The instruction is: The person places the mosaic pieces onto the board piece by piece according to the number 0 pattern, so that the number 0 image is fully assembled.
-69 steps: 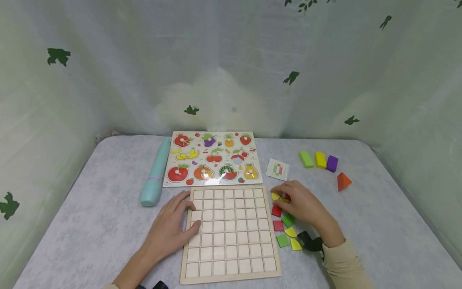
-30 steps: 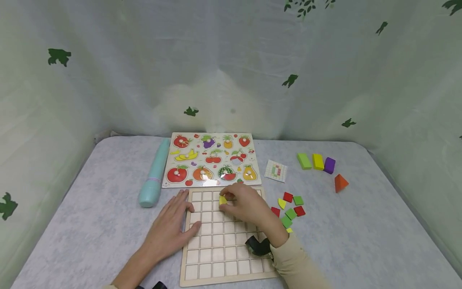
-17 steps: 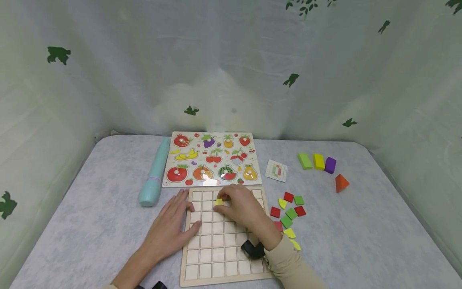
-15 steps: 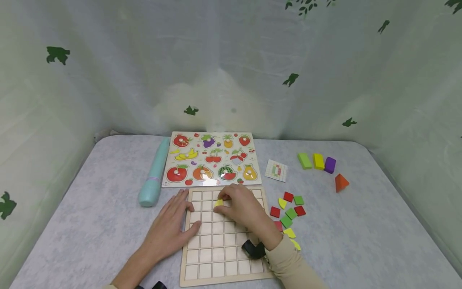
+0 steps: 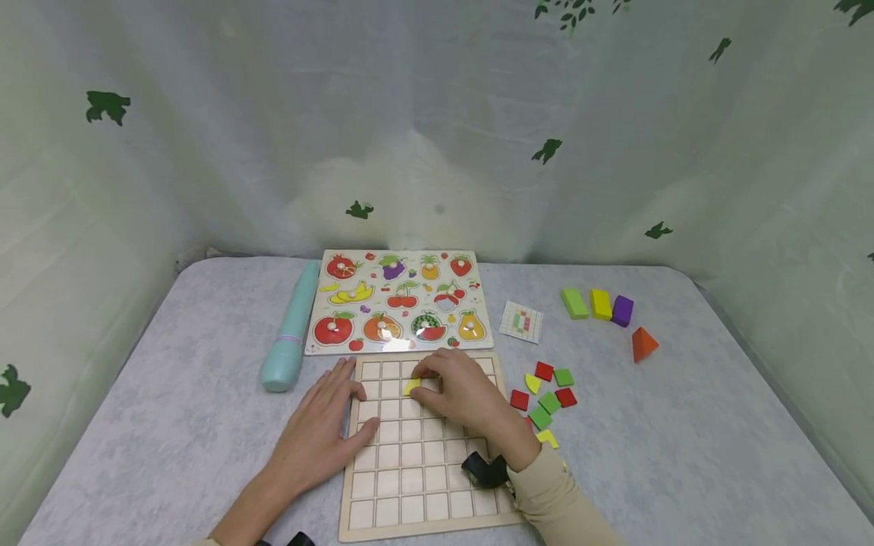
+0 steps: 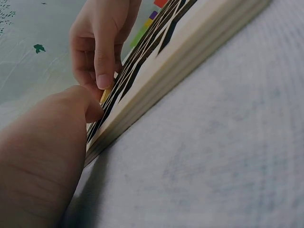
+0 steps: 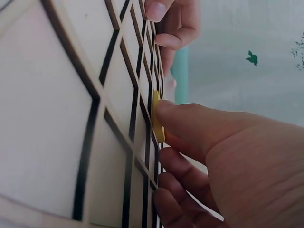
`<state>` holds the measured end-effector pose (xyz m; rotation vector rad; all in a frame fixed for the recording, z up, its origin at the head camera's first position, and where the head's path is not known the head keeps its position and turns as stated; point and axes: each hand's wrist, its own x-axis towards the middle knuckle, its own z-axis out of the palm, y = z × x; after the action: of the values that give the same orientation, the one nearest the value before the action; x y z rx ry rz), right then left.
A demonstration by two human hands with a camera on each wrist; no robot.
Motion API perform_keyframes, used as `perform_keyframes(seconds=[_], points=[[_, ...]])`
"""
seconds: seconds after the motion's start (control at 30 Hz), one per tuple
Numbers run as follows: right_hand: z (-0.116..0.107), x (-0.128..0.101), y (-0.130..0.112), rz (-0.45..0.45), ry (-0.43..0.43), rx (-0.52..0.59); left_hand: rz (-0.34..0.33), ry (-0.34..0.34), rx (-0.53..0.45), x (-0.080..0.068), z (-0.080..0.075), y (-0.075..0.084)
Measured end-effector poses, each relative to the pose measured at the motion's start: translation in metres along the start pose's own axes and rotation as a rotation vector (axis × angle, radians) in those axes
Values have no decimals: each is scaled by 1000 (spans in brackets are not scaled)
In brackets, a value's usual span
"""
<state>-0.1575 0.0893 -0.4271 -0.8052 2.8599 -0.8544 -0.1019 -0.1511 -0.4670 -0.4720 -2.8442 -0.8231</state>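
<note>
I am wearing a beige long sleeve (image 5: 556, 504) on my right arm, a black strap (image 5: 486, 469) wrapping its wrist; my left forearm (image 5: 253, 506) is showing bare, both hands ungloved.

— What does the right hand (image 5: 467, 394) hide?
— Part of the yellow piece (image 5: 412, 387) and several far cells of the grid board (image 5: 410, 485); its near edge is cut off.
— And the pattern card (image 5: 522, 321)?
— Too small to read. The loose yellow tile (image 5: 547, 437) is half behind the sleeve (image 5: 556, 504).
</note>
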Motion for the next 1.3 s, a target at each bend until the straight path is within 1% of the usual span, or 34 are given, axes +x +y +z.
perform_keyframes(seconds=[0.17, 0.33, 0.57, 0.8, 0.9, 1.03, 1.17, 1.3], points=[[0, 0, 0, 0, -1, -18, -12, -12, 4, 1, -1, 1], [-3, -2, 0, -8, -20, -25, -17, -9, 7, 1, 0, 1], [-20, -12, 3, 26, -17, 2, -22, -13, 0, 0, 1, 1], [-43, -32, 15, 18, 51, -8, -10, -12, 0, 0, -1, -1], [-49, -41, 24, 17, 68, -5, -19, -25, 6, 1, 0, -2], [-59, -48, 38, -5, 89, -12, -26, -20, 7, 1, 1, -2], [-72, -55, 49, 7, 76, 11, -23, -15, 3, 1, 2, -2], [-83, -60, 61, 59, 32, 23, -22, -19, 5, 2, 2, -2]])
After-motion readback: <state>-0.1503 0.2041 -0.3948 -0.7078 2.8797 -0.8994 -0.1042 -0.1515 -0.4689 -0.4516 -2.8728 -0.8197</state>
